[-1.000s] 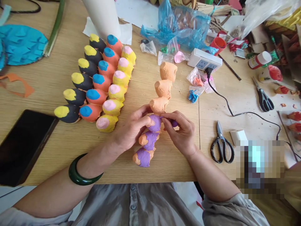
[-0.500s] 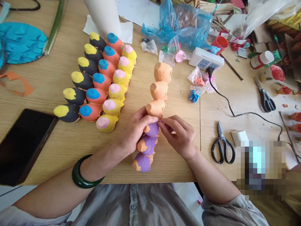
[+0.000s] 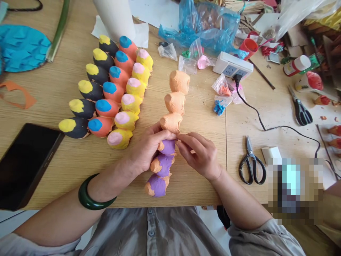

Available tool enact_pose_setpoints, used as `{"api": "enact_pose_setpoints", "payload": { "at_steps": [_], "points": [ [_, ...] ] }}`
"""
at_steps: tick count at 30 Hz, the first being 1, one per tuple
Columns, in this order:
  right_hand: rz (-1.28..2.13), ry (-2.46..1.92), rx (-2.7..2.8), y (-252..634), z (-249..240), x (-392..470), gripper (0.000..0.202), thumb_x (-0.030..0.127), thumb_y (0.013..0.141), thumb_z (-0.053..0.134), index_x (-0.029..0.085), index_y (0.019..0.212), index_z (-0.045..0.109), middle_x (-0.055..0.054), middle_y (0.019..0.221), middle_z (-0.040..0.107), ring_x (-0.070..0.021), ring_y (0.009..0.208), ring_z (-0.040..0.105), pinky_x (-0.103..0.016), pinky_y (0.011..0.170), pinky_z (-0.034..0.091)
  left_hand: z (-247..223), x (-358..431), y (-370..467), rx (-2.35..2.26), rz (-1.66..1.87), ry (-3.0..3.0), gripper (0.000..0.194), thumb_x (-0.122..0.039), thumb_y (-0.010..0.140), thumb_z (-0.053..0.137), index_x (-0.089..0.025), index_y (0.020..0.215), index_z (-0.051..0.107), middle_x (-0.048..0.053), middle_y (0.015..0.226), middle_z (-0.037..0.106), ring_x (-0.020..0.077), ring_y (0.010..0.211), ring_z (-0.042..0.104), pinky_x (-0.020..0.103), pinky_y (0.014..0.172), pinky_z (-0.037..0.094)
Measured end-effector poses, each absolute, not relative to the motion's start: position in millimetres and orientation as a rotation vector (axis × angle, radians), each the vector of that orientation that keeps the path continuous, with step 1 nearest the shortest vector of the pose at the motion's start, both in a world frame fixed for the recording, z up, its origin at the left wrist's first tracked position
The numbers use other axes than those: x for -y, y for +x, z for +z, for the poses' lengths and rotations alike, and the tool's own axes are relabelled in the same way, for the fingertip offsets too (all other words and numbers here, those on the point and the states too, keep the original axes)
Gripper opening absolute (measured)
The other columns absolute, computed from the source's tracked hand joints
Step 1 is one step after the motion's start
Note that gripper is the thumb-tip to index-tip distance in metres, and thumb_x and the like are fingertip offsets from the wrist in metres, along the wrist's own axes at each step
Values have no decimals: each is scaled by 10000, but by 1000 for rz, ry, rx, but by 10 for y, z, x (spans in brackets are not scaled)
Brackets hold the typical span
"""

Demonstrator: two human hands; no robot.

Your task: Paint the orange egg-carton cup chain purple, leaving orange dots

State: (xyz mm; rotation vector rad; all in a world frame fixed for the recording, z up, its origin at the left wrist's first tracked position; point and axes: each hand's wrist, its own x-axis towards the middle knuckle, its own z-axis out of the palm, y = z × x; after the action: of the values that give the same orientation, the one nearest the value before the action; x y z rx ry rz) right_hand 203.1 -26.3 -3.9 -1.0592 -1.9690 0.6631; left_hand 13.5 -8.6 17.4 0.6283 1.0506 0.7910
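A row of joined, rounded orange pieces runs down the middle of the wooden table, its lower three partly covered in purple clay. My left hand grips the row from the left, thumb laid across the joint above the top purple patch. At that same joint, the thumb and forefinger of my right hand are pinched together; whatever is between them is too small to make out. Left of the row stand three finished-looking rows: black with yellow tips, orange with blue tips and yellow with pink tips.
A black phone lies at the left, near a blue textured oval. Scissors and a white power strip with a black cable are on the right. A blue plastic bag and a white roll stand behind.
The orange and purple row has shifted slightly left, with both hands. The purple bit that showed under my right fingers is now out of sight.
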Motion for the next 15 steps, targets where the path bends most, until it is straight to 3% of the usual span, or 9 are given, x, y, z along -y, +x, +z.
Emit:
{"api": "enact_pose_setpoints", "payload": {
  "at_steps": [4,9,12,15],
  "points": [
    [1160,-1196,1459,2012,1,233,273,473,1103,714,221,1031,787,3,783,706,-115,569,652,-264,561,568,228,46,81,-956,672,584,342,-358,799,763,-280,696,446,-85,519,298,122,393,330,372,453,455],
    [1815,-1102,1030,1990,32,150,462,629,921,896,187,882,768,47,686,613,-92,493,578,-224,435,573,250,44,127,-954,756,520,312,-299,684,790,-264,691,480,-76,546,418,93,407,335,314,394,435],
    [1989,-998,859,1983,40,136,439,581,886,948,177,897,775,62,673,618,-67,479,486,-206,425,586,271,75,149,-991,775,534,260,-286,696,779,-253,735,524,-104,520,410,79,398,332,264,389,419],
    [2185,-875,746,1996,44,122,456,532,896,955,174,779,698,70,641,614,-40,444,373,-182,391,555,289,95,143,-1001,775,623,232,-302,704,789,-232,818,600,-73,603,559,111,487,498,270,471,486]
  ]
}}
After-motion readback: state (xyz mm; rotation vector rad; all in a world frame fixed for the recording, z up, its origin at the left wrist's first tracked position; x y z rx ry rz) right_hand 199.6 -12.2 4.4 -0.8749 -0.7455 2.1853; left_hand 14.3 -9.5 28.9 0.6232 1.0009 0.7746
